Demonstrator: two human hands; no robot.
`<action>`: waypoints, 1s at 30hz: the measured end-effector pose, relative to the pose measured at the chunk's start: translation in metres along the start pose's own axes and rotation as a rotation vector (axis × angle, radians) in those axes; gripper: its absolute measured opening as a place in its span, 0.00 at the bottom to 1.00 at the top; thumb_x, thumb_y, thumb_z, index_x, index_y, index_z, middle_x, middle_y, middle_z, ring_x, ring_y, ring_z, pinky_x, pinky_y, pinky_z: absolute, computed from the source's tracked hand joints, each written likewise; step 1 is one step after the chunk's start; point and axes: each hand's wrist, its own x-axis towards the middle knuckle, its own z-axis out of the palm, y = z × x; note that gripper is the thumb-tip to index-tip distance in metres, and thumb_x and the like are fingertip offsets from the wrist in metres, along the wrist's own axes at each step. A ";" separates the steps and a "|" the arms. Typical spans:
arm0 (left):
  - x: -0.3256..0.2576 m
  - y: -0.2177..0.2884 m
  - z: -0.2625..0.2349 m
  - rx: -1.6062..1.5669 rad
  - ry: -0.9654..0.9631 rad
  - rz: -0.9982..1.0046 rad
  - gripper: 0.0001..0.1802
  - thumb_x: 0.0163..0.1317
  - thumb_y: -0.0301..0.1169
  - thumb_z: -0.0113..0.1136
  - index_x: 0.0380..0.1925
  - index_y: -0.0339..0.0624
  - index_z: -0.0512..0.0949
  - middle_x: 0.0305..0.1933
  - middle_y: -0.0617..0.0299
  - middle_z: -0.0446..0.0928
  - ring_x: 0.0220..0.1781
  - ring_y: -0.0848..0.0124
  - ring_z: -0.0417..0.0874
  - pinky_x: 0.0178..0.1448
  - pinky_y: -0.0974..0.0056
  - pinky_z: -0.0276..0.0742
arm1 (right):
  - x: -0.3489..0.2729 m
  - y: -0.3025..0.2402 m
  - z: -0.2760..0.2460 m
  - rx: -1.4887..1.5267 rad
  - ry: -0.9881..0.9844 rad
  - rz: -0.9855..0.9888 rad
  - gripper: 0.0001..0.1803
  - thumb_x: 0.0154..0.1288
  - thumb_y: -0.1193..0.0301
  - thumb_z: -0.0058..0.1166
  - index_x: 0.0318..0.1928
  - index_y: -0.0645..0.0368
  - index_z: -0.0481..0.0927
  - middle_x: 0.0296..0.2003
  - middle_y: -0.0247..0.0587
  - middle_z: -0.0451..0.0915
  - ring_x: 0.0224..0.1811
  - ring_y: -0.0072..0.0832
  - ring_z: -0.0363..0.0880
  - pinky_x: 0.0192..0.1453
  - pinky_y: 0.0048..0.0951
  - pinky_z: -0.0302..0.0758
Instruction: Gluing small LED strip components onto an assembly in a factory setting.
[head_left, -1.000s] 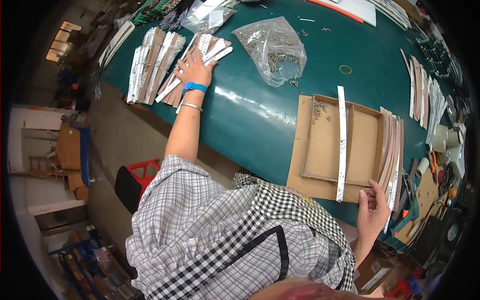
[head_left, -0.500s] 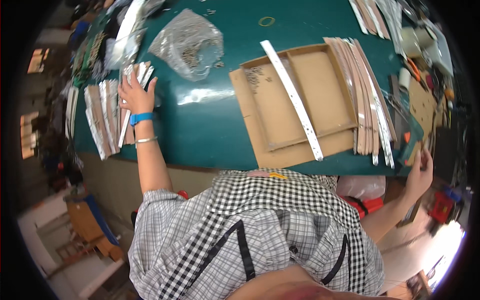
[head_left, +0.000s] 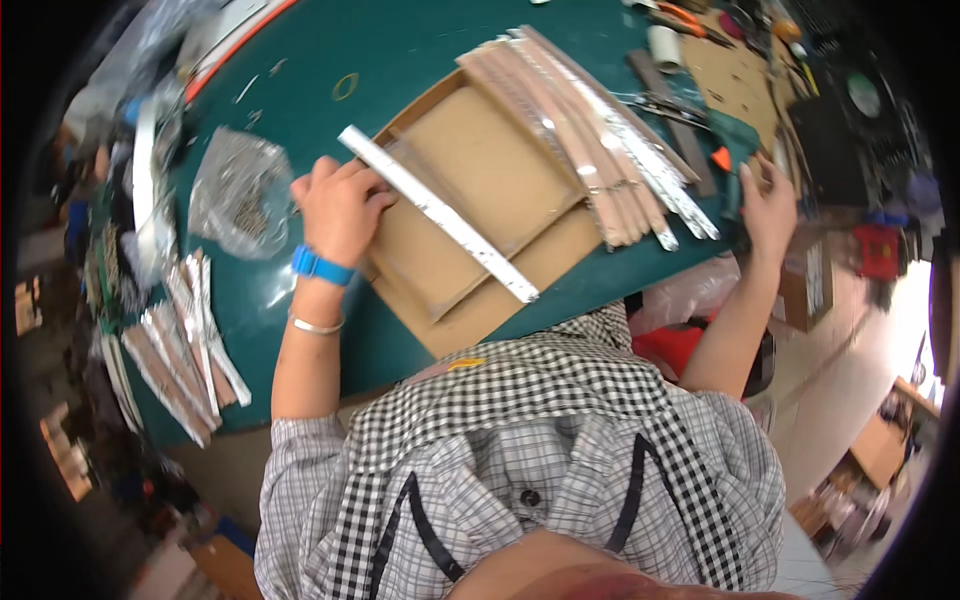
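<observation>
A shallow cardboard box (head_left: 520, 170) with a divider lies on a flat cardboard sheet (head_left: 480, 320). Across it rests a long white strip (head_left: 440, 215) with dark specks. My left hand (head_left: 343, 212), fingers curled, is over the box's left compartment beside the strip's far end; it hides the small metal parts there. What its fingertips pinch, if anything, is hidden. Out at the right table edge, my right hand (head_left: 769, 212) has thumb and fingers bent together close to a green tool (head_left: 735, 135) with an orange trigger. I cannot make out anything between those fingers.
Brown and silvery strips (head_left: 590, 140) stand stacked right of the box. More short strips (head_left: 180, 345) lie at the left table edge. A clear plastic bag (head_left: 235, 195) of small metal parts and a rubber band (head_left: 345, 87) lie farther back. Pliers (head_left: 680, 15) are at far right.
My left hand has left the short strips at the left and moved right to the cardboard box. My right hand stays beside the green tool. The whole view has turned and shifted right.
</observation>
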 end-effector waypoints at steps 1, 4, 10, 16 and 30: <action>0.000 0.000 0.001 0.019 0.002 0.003 0.04 0.50 0.32 0.68 0.28 0.49 0.85 0.33 0.71 0.81 0.43 0.64 0.74 0.50 0.55 0.60 | 0.001 0.001 0.000 -0.018 0.000 0.006 0.28 0.60 0.51 0.63 0.52 0.60 0.82 0.46 0.50 0.83 0.49 0.39 0.82 0.54 0.35 0.76; -0.001 0.001 0.002 0.021 0.024 0.043 0.06 0.51 0.31 0.69 0.30 0.48 0.83 0.33 0.69 0.81 0.42 0.64 0.75 0.49 0.57 0.61 | 0.000 0.001 0.000 0.197 -0.118 0.228 0.34 0.55 0.49 0.67 0.53 0.63 0.81 0.38 0.47 0.85 0.40 0.36 0.85 0.49 0.32 0.78; -0.005 -0.004 0.004 0.107 0.016 0.026 0.06 0.52 0.29 0.67 0.31 0.46 0.80 0.33 0.66 0.79 0.42 0.62 0.75 0.47 0.56 0.62 | 0.001 -0.029 -0.014 0.118 -0.282 0.244 0.37 0.47 0.55 0.74 0.54 0.66 0.80 0.37 0.42 0.85 0.38 0.28 0.84 0.45 0.28 0.78; -0.008 -0.002 0.004 0.126 0.011 0.065 0.06 0.55 0.27 0.63 0.30 0.46 0.75 0.33 0.64 0.76 0.41 0.60 0.74 0.44 0.55 0.62 | -0.005 -0.014 -0.027 0.755 -0.312 0.402 0.23 0.55 0.63 0.70 0.45 0.66 0.80 0.29 0.35 0.81 0.28 0.22 0.79 0.34 0.23 0.74; -0.008 -0.024 0.014 -0.143 -0.032 0.071 0.03 0.50 0.20 0.61 0.25 0.36 0.76 0.30 0.49 0.76 0.37 0.47 0.79 0.39 0.51 0.75 | -0.068 -0.068 -0.150 0.979 0.140 0.146 0.24 0.60 0.79 0.58 0.56 0.71 0.71 0.30 0.42 0.75 0.28 0.26 0.73 0.32 0.26 0.70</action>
